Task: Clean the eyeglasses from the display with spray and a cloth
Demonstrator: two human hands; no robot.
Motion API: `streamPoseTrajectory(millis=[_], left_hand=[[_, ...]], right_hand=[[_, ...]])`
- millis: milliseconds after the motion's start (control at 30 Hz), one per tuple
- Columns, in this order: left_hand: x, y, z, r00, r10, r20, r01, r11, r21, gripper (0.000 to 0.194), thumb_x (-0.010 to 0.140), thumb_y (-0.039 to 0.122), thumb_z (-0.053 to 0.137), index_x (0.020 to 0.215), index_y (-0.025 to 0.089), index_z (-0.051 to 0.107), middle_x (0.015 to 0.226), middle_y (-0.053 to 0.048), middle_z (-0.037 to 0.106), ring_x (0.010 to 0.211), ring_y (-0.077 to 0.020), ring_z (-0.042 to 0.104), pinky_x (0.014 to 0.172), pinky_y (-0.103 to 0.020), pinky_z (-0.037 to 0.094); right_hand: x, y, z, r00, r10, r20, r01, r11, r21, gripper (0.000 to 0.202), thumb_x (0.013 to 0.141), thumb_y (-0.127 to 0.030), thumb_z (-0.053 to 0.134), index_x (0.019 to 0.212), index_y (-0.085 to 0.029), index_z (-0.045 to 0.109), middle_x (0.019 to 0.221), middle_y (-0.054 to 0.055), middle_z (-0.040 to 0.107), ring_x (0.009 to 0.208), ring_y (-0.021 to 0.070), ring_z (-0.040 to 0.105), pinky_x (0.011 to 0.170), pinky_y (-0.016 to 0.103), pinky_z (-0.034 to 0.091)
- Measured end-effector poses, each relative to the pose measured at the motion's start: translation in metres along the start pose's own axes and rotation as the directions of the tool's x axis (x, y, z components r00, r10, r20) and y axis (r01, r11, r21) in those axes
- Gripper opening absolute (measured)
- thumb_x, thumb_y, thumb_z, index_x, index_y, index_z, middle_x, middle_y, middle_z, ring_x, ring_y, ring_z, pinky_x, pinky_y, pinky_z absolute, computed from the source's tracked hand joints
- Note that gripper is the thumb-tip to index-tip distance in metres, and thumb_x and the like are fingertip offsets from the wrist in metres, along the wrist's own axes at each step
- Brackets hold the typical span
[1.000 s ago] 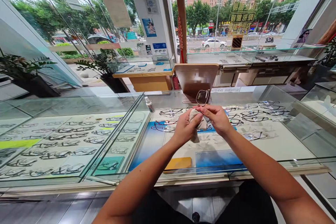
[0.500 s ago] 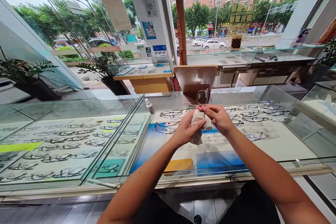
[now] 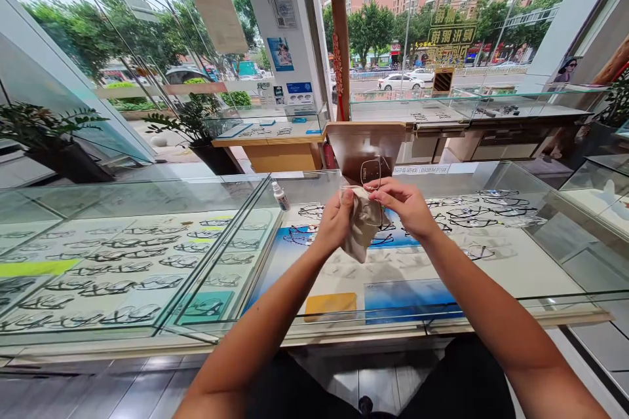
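Note:
A light beige cloth (image 3: 360,229) hangs from my left hand (image 3: 335,221), whose thumb and fingers pinch its upper edge. My right hand (image 3: 407,208) is closed on a pair of thin-rimmed glasses (image 3: 370,173), right beside the cloth. One lens stands up above my fingers; the other part of the glasses is hidden by cloth and fingers. Both hands are above the glass display case (image 3: 314,324), close together.
Rows of glasses (image 3: 132,249) lie inside the case on the left, and more frames (image 3: 472,213) on the right. A small white spray bottle (image 3: 280,196) stands left of my hands. A brown chair back (image 3: 366,144) rises behind the case. An orange-yellow box (image 3: 330,307) lies near the front.
My left hand has moved slightly left and up, and the cloth now hangs spread out instead of bunched around the glasses. The glasses have shifted a little left and down.

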State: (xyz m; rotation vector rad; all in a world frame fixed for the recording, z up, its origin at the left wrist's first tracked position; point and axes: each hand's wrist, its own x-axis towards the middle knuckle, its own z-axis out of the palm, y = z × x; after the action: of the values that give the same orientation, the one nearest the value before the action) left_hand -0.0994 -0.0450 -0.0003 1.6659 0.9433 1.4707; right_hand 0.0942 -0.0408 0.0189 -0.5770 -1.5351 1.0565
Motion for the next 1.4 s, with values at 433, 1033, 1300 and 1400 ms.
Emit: streamPoseTrajectory(millis=[433, 1033, 1300, 1400], left_hand=[[0.086, 0.078, -0.017, 0.995, 0.098, -0.036, -0.104, 0.969, -0.226, 0.063, 0.095, 0.082, 0.06, 0.085, 0.02, 0.066, 0.077, -0.004, 0.07, 0.085, -0.0205, 0.072, 0.074, -0.029, 0.058], [0.071, 0.094, -0.033, 0.965, 0.085, 0.249, -0.021, 0.968, -0.25, 0.045, 0.072, 0.045, 0.1, 0.1, 0.018, 0.078, 0.089, -0.005, 0.077, 0.075, -0.017, 0.07, 0.072, -0.029, 0.059], [0.067, 0.083, -0.004, 0.953, 0.286, -0.096, -0.299, 0.939, -0.172, 0.052, 0.092, 0.063, 0.08, 0.073, 0.018, 0.061, 0.063, 0.003, 0.057, 0.054, -0.0083, 0.048, 0.051, -0.022, 0.039], [0.069, 0.084, -0.01, 0.969, 0.237, -0.068, -0.246, 0.949, -0.197, 0.06, 0.092, 0.072, 0.073, 0.07, 0.018, 0.059, 0.061, 0.002, 0.056, 0.052, -0.0093, 0.048, 0.05, -0.024, 0.038]], right_hand=[[0.062, -0.084, 0.004, 0.989, -0.062, 0.132, 0.1, 0.947, -0.306, 0.023, 0.085, -0.047, 0.087, 0.079, -0.025, 0.087, 0.133, 0.009, 0.07, 0.117, 0.0264, 0.068, 0.109, 0.047, 0.052], [0.058, -0.082, 0.0, 0.973, 0.106, 0.207, -0.086, 0.991, -0.101, 0.038, 0.082, -0.057, 0.089, 0.072, -0.022, 0.078, 0.065, 0.0, 0.06, 0.064, 0.0144, 0.049, 0.06, 0.031, 0.04], [0.056, -0.081, 0.007, 0.951, 0.095, 0.296, -0.059, 0.99, -0.126, 0.041, 0.082, -0.061, 0.089, 0.074, -0.021, 0.081, 0.066, -0.001, 0.057, 0.064, 0.0127, 0.046, 0.06, 0.03, 0.037], [0.056, -0.082, 0.005, 0.953, 0.088, 0.29, -0.057, 0.992, -0.113, 0.041, 0.079, -0.061, 0.091, 0.073, -0.021, 0.083, 0.065, 0.0, 0.058, 0.062, 0.0123, 0.047, 0.058, 0.029, 0.039]])
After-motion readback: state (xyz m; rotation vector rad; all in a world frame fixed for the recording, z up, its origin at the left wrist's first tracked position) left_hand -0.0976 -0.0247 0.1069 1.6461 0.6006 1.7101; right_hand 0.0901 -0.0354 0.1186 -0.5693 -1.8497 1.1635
